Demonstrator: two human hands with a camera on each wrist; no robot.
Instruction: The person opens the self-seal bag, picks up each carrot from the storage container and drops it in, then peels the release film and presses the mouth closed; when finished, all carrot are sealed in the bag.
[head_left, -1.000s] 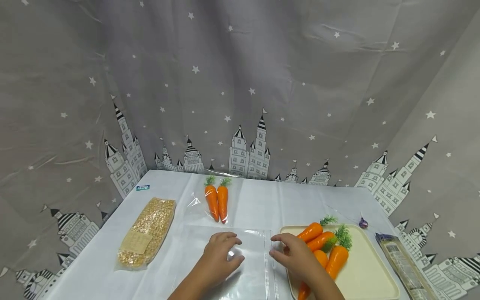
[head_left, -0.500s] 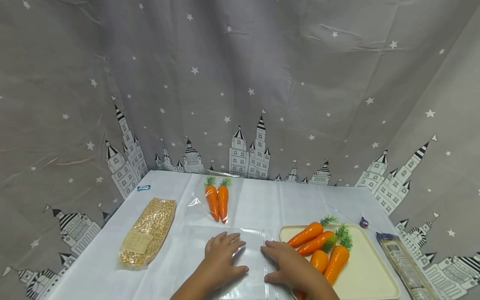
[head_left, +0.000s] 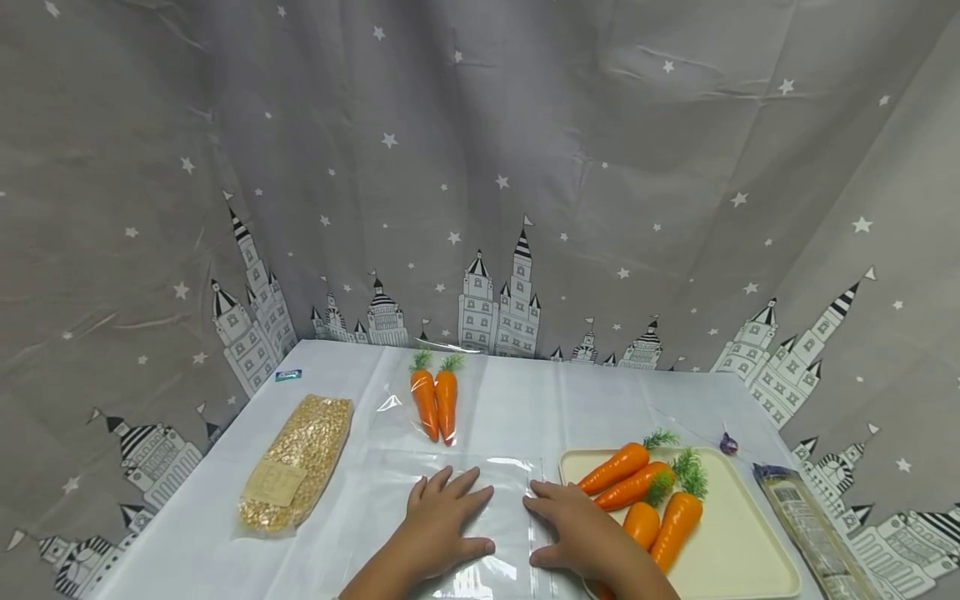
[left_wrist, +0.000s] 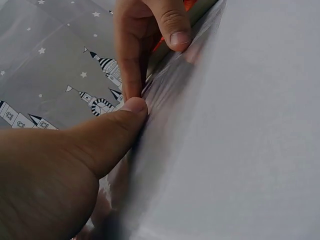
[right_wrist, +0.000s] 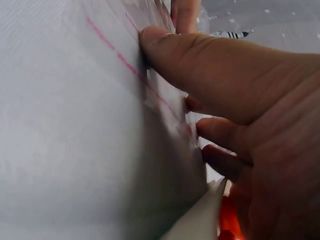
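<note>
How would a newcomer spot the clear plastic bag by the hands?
On the white table, look between the packet of golden kernels and the rectangular cream tray. A flat, clear plastic bag lies there under the left hand, the right hand at its edge. The clear bag farther back holds two orange carrots; this one shows none.

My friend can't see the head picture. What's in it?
A person's left hand and right hand touch flat clear plastic on a white table. Loose carrots lie on a cream tray at right; two bagged carrots farther back.

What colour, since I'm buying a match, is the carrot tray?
The tray is pale cream, clearest in the head view.
</note>
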